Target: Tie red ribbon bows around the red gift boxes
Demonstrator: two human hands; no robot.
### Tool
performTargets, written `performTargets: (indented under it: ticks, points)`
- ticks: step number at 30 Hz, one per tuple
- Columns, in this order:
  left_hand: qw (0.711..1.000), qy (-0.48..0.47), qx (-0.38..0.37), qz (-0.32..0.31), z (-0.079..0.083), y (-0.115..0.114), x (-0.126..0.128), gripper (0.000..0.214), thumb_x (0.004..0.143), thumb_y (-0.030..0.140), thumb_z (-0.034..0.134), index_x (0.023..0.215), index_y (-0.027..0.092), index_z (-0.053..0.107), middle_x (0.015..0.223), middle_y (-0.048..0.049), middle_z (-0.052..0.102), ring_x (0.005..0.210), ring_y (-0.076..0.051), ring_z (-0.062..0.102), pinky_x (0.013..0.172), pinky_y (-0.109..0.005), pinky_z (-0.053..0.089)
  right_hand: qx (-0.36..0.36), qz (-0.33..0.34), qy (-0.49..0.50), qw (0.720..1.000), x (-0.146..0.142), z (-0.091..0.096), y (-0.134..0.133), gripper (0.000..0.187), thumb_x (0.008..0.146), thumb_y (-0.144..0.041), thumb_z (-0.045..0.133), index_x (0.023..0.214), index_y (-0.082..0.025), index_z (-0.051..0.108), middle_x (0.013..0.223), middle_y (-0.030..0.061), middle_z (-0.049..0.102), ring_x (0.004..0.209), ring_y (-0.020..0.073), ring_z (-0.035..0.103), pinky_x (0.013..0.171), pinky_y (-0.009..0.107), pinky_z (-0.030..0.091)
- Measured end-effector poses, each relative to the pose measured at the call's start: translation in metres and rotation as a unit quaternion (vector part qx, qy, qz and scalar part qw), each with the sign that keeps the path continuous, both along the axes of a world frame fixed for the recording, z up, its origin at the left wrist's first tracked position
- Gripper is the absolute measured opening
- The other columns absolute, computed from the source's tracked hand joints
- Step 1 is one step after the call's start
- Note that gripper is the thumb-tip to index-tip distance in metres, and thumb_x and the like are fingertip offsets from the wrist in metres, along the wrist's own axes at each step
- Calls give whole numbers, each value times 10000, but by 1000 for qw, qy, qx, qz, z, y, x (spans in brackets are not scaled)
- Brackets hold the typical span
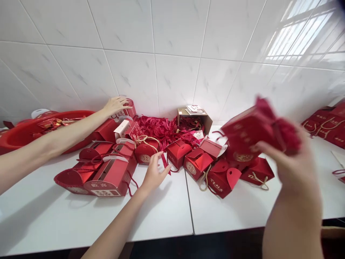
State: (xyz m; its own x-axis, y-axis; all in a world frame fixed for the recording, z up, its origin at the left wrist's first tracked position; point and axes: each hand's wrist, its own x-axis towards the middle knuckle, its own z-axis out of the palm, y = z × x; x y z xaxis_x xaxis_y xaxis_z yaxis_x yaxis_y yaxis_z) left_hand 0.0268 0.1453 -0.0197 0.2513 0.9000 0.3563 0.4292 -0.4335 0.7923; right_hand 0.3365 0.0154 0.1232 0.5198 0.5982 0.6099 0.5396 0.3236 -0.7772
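Observation:
My right hand [293,169] is raised close to the camera at the right and grips a red gift box [250,131]; both are smeared by motion. My left hand [154,173] reaches out low over the white table [161,212]. Its fingers are spread and hold nothing. It sits just below a rounded red box with a gold rope handle [145,153] and beside a loose red ribbon strip [165,164]. Several folded red gift boxes [196,163] lie in a row across the table's back half.
Another person's arm comes in from the left, its hand [115,105] resting on a red box by the tiled wall. A red basin [18,135] stands far left. A ribbon heap [161,129] and a cardboard box [196,117] sit at the back, with more red boxes [326,126] far right.

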Motion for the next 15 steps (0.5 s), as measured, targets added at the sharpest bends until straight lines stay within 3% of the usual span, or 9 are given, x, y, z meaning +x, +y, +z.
performTargets:
  ticks: [3,5,6,8,11,13,15]
  points:
    - [999,32,26,-2,-1,22,16,678,740,386,685,1313,187,384,1351,-152,413,1302,-297,389,1069,-484,344,36,-208,-25,977,61,19,27,699,679,-493,758,1287,-333,453,1344,137,477,1222,328,494,1035,487,414]
    - [998,53,34,-6,0,31,26,798,691,422,728,1355,183,355,1402,-161,376,1343,-320,335,1111,-497,282,-39,-306,-8,951,89,17,47,880,613,-546,780,1351,-236,414,1389,217,372,1294,389,386,1108,520,302]
    - [997,61,35,-7,0,34,30,855,666,445,746,1371,185,340,1420,-163,362,1353,-335,321,1114,-506,275,-93,-322,34,942,98,14,55,979,593,-563,782,1395,-195,359,1428,250,283,1330,431,315,1114,557,262]
    - [997,74,31,-9,1,37,37,913,642,475,758,1392,195,318,1429,-163,361,1343,-352,341,1093,-518,307,-159,-328,80,928,104,8,69,1067,606,-582,754,1445,-137,267,1472,286,132,1378,495,149,1115,616,175]
    - [996,85,23,-10,3,37,40,809,679,452,729,1361,210,365,1365,-139,430,1253,-328,463,1027,-487,399,-157,-294,20,943,81,3,87,938,702,-516,693,1430,-84,289,1501,280,22,1408,459,47,1134,556,136]
    - [996,91,20,-9,5,32,36,708,691,421,718,1306,219,429,1322,-117,460,1196,-308,513,997,-464,430,-154,-228,-55,960,51,5,106,757,747,-416,678,1377,-107,391,1511,233,98,1406,385,161,1130,481,208]
    - [995,96,15,-12,7,21,25,660,681,404,724,1264,228,470,1306,-100,470,1176,-298,527,989,-453,440,-189,-122,-134,965,15,5,131,505,816,-317,616,1286,-173,504,1435,157,343,1327,308,358,1072,440,328]
